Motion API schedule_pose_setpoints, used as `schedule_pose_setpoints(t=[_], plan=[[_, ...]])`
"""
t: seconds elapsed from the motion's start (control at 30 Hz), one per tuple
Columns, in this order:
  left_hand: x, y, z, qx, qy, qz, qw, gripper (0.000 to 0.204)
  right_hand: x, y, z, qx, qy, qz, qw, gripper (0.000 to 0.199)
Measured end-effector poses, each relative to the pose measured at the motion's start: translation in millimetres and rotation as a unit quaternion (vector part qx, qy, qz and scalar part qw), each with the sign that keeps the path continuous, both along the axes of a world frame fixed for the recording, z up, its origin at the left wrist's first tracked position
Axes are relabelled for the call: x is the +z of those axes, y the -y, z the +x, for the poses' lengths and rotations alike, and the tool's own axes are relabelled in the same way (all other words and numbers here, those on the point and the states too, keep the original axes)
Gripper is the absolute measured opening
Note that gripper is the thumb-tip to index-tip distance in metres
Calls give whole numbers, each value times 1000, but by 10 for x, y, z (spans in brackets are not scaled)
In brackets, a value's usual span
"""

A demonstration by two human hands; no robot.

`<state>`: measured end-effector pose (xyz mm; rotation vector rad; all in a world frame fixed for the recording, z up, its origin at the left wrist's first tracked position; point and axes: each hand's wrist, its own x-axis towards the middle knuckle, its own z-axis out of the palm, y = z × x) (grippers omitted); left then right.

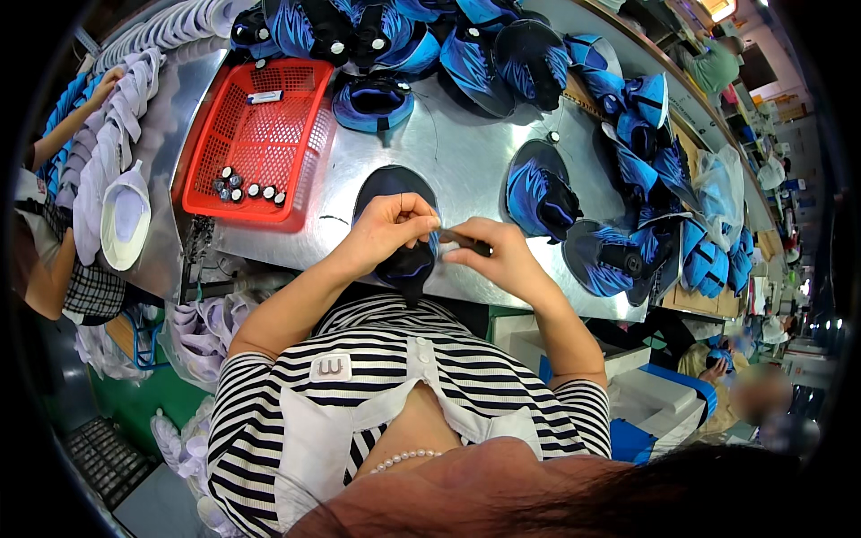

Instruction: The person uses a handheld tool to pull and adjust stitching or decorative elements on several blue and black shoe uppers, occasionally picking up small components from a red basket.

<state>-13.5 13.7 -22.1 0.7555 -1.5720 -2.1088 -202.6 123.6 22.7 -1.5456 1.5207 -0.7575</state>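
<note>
Just in front of me on the metal table (305,193) lies a black and blue shoe upper (397,184), partly hidden under my hands. Above it my left hand (392,231) is closed in a pinch. Something tiny and pale shows at its fingertips, too small to name. My right hand (504,257) grips a slim dark tool (465,240) whose tip points at the left fingertips. The tool's kind is not clear.
A red mesh basket (325,108) holds a marker (265,97) and several small black-and-white round pieces (254,190). Blue-black shoe uppers (543,193) lie along the back and right. White shoe parts (126,215) and another person's arm (76,121) are at left.
</note>
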Motion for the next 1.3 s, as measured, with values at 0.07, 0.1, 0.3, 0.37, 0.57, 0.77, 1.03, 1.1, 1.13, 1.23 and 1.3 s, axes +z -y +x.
schedule_pose_setpoints(t=[0.07,0.1,0.3,0.37,0.57,0.77,1.03,1.1,1.13,1.23,1.3], plan=[[-19,-26,4,17,5,-48,999,11,-46,3,-9,-31,-88,-64,994,41],[-65,-60,-17,29,12,-101,994,9,-70,1,-10,-47,-131,-96,986,43],[-6,-154,-57,53,63,-289,954,10,-19,-29,-3,-17,-293,-162,942,49],[-1,-162,-76,58,62,-324,942,12,-9,-31,-3,-12,-316,-160,935,48],[188,-26,-51,-44,13,64,997,19,-231,52,-114,-39,-361,-235,902,26],[157,-44,183,-50,-62,176,981,21,-437,194,-420,-7,-391,-312,866,11],[89,68,136,78,-149,163,972,15,-330,379,-134,-281,605,-78,741,19],[18,11,43,104,-165,189,962,16,-450,284,52,-156,331,-103,925,18],[3,-14,3,103,-170,177,964,16,-352,279,234,-84,94,-195,973,17],[89,-47,-3,90,-220,174,955,20,-410,391,390,33,-234,-425,874,15],[74,45,72,135,-232,239,933,21,-507,270,322,-83,54,-298,950,10]])
